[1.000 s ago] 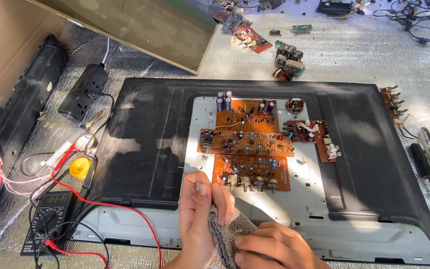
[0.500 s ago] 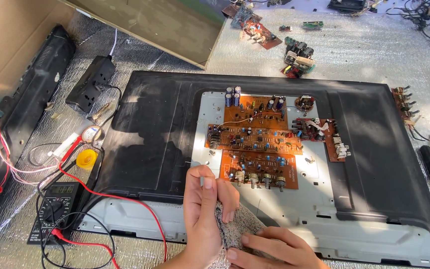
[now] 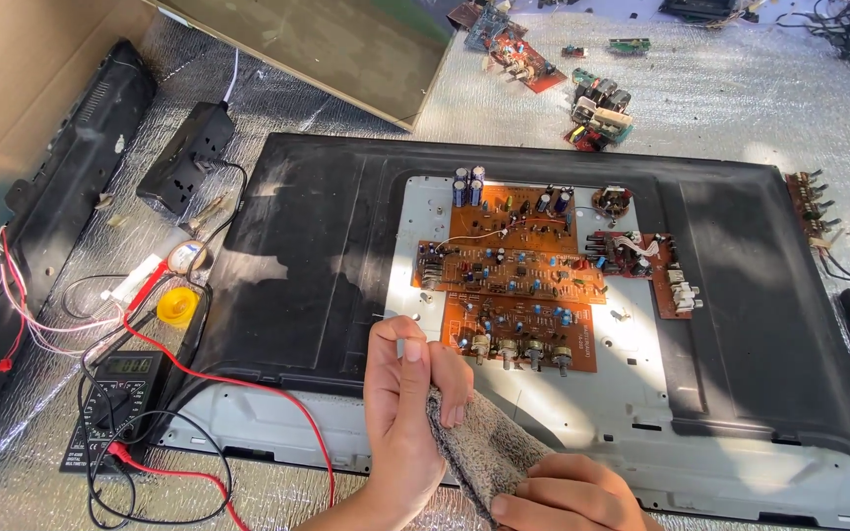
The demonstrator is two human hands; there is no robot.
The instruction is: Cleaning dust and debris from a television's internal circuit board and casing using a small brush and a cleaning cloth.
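Cloth (image 3: 489,447), grey, pinched between left hand (image 3: 405,413) fingers and gripped by curled right hand (image 3: 568,497) over the metal chassis (image 3: 632,433), just below orange circuit boards (image 3: 518,295), whose protruding components could snag it.

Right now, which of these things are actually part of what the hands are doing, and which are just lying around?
In hand:
left hand
right hand
grey cloth
orange circuit boards
black panel

Lying about:
multimeter
yellow tape roll
power strip
loose boards
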